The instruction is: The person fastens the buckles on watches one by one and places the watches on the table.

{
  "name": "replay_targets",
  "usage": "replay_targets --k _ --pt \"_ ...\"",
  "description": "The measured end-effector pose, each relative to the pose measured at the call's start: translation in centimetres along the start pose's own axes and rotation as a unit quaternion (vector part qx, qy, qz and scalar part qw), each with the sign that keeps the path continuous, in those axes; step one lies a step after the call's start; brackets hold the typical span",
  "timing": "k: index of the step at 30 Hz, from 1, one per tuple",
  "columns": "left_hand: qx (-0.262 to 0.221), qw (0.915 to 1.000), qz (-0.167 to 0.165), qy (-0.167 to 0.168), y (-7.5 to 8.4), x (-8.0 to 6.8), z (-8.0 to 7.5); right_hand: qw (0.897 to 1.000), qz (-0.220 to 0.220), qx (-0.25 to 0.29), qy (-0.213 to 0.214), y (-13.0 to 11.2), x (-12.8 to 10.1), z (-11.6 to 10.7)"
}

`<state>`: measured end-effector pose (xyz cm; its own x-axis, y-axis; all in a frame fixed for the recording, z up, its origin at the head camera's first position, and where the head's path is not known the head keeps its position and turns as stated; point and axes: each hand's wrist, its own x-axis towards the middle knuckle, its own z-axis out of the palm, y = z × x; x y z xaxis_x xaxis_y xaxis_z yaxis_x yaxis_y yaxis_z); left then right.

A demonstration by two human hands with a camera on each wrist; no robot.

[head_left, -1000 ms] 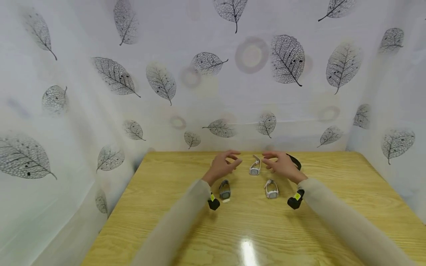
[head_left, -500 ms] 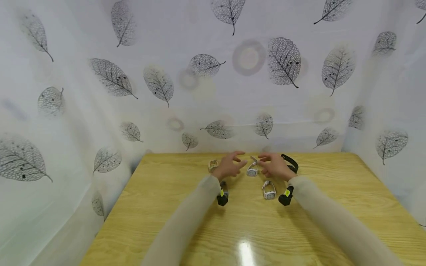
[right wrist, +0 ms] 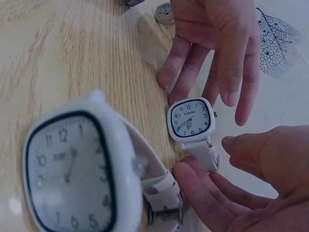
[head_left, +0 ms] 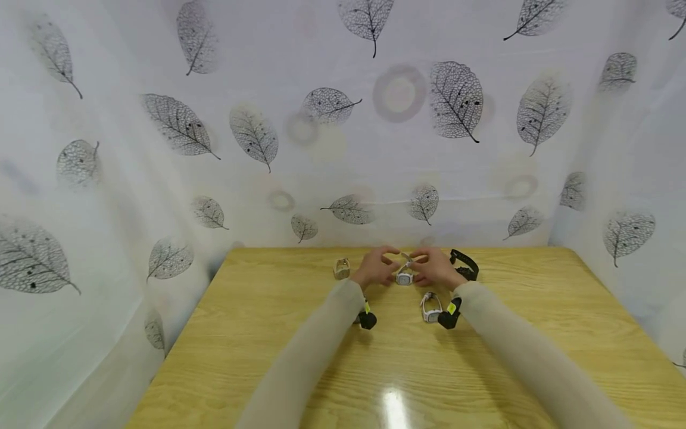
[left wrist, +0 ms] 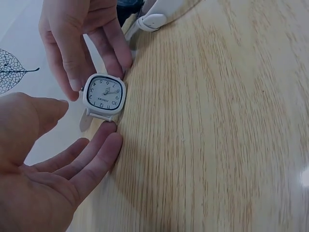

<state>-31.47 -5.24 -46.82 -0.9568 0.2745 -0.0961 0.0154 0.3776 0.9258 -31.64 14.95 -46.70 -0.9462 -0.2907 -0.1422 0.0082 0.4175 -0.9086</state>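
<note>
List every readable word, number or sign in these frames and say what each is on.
"12", "11", "10", "1", "2": hour numerals legible on the near white watch dial; the rest blurred.
Hour numerals ring the dial of the small white watch between the left hand and right hand; "12" readable.
Brand line on both dials: too blurred to read.
Yellow tags on the black wrist units: no legible text.
</note>
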Motion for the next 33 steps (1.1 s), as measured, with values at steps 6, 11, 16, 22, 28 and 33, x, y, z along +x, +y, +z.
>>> replay_targets --k 6,11,16,22,28,33 --pt "-0.003 0.9998 -0.014 0.014 -0.18 0.5 0.55 1.0 0.0 0.007 0.002 -0.04 0.19 0.39" --pt "-0.02 0.9994 -0.021 0.02 -0.44 0.53 0.63 1.0 0.006 0.008 -0.003 0.1 0.23 0.49" --pt "-0.047 0.9986 -0.015 0.018 -0.72 0.58 0.52 1.0 0.006 0.017 -0.009 0.1 0.14 0.4" --pt "-0.044 0.9988 -0.017 0.013 -0.72 0.51 0.43 1.0 -0.002 0.008 -0.014 0.08 0.13 0.39" --pt "-0.033 0.9991 -0.024 0.011 -0.41 0.31 0.43 1.0 -0.009 -0.011 -0.017 -0.15 0.04 0.47" --pt "-0.031 0.9991 -0.025 0.012 -0.39 0.28 0.45 1.0 -0.006 -0.02 -0.017 -0.14 0.0 0.48"
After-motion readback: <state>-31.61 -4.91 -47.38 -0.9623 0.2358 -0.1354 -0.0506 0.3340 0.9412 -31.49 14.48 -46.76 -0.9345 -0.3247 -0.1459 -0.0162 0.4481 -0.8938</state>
